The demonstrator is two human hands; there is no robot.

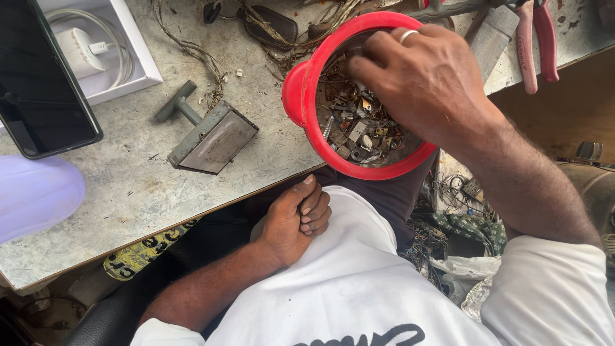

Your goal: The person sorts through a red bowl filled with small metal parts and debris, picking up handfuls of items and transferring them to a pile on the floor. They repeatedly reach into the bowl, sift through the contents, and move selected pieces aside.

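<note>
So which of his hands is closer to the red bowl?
The right. The right hand reaches into the red bowl, fingers among the small metal parts. The left hand rests curled in his lap, below the table edge and apart from the bowl.

Left of the red bowl point(301, 96), bare benchtop point(128, 186) lay open as far as the metal block point(211, 138). Wires point(192, 51) and pliers point(535, 38) crowded the bowl's far side.
</note>
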